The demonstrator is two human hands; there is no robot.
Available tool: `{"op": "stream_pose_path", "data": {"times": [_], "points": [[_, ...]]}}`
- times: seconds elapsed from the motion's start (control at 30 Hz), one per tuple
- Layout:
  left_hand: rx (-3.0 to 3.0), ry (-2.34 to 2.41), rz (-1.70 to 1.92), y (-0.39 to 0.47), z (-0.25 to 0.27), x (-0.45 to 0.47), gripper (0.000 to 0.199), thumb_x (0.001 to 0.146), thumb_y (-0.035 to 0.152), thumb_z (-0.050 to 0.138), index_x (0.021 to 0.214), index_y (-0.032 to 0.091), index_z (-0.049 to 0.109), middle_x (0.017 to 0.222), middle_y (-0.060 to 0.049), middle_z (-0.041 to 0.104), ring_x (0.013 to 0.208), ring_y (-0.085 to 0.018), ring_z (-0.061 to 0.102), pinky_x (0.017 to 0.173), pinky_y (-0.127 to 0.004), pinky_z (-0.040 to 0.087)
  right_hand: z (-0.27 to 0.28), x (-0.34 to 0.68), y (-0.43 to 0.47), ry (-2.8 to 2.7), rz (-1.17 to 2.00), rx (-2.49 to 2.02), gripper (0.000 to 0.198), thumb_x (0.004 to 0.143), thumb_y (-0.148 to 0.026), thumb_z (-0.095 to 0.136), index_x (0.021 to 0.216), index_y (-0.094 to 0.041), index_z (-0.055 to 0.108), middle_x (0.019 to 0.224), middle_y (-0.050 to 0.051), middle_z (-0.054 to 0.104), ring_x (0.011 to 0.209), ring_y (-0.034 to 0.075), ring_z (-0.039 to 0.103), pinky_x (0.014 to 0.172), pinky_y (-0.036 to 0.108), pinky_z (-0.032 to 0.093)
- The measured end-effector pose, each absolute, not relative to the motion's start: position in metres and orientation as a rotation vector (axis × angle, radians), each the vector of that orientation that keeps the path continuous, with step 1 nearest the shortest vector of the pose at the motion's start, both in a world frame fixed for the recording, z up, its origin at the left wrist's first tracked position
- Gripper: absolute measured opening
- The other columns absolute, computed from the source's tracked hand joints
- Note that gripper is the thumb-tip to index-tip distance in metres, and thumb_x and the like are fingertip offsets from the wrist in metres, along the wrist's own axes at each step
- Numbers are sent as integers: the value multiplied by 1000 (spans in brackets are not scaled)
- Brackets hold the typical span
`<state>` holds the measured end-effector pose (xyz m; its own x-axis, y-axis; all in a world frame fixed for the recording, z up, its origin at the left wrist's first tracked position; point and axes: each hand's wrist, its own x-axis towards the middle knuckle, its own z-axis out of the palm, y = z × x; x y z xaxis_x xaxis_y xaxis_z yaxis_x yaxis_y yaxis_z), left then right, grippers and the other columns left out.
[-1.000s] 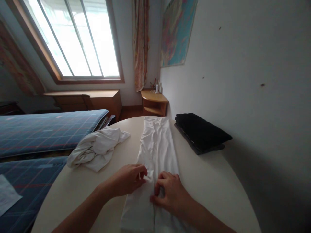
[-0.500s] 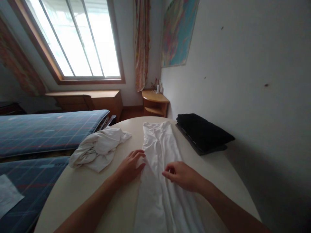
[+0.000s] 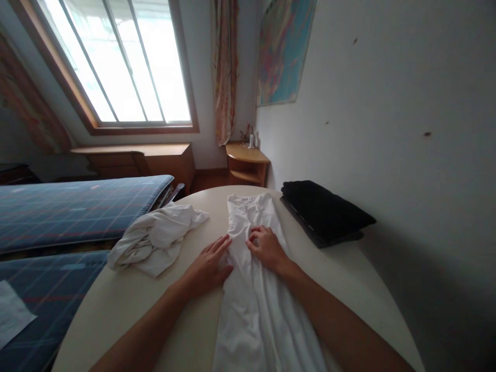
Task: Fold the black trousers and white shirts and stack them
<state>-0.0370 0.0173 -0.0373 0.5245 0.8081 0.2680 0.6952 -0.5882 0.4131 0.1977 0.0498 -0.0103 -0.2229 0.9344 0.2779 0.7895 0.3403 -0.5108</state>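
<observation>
A pair of white trousers (image 3: 242, 289) lies lengthwise on the round cream table (image 3: 182, 330), waist end away from me, with creases running down it. My left hand (image 3: 207, 266) rests along its left edge, fingers stretched out and fingertips touching the cloth. Over the upper part of the trousers, my right hand (image 3: 267, 248) has its thumb and fingers bent together in a pinch at the fabric. How much cloth sits between those fingertips is hard to see.
Left on the table is a crumpled white garment (image 3: 166, 235). A folded black stack of cloth (image 3: 325, 209) sits at the right, near the wall. Blue plaid mattresses (image 3: 77, 206) flank the table's left side. A corner shelf (image 3: 248, 152) stands beyond.
My right hand has moved forward and slightly left, up the trousers toward the waist end. My left hand has stayed at the left edge, its fingers flatter and straighter now.
</observation>
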Motion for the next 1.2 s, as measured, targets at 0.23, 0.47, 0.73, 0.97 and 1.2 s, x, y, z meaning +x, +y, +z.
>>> {"op": "stream_pose_path", "data": {"times": [0.23, 0.47, 0.73, 0.97, 1.2], "points": [[2566, 1257, 563, 17, -41, -39, 68, 90, 28, 60, 153, 26, 36, 162, -11, 28, 147, -31, 31, 119, -52, 29, -19, 203, 59, -1846, 403, -1470, 11, 88, -21, 58, 84, -15, 66, 100, 9, 69, 101, 19, 59, 96, 29, 41], [2620, 1279, 524, 17, -42, -39, 61, 95, 34, 56, 153, 28, 37, 163, -9, 25, 147, -30, 31, 120, -51, 29, -30, 207, 61, -1959, 291, -1475, 12, 91, -24, 61, 86, -15, 66, 93, 9, 68, 99, 22, 58, 94, 31, 41], [2660, 1244, 462, 13, -36, -38, 60, 93, 43, 59, 150, 32, 42, 164, -8, 24, 147, -33, 29, 119, -55, 27, -12, 212, 50, -1988, 287, -1531, 9, 88, -19, 63, 94, -14, 67, 106, 11, 67, 110, 22, 57, 103, 33, 39], [2685, 1256, 467, 15, -41, -37, 60, 92, 45, 60, 149, 33, 43, 164, -9, 23, 147, -34, 29, 118, -55, 29, 10, 215, -15, -2195, 418, -1613, 19, 87, -34, 65, 81, -17, 71, 130, 14, 62, 126, 27, 51, 109, 40, 35], [2695, 1239, 485, 14, -41, -38, 59, 93, 44, 58, 149, 33, 42, 164, -8, 24, 148, -32, 28, 118, -55, 29, 5, 214, -60, -2244, 639, -1624, 21, 84, -36, 68, 93, -17, 70, 150, 16, 47, 143, 29, 37, 118, 44, 25]]}}
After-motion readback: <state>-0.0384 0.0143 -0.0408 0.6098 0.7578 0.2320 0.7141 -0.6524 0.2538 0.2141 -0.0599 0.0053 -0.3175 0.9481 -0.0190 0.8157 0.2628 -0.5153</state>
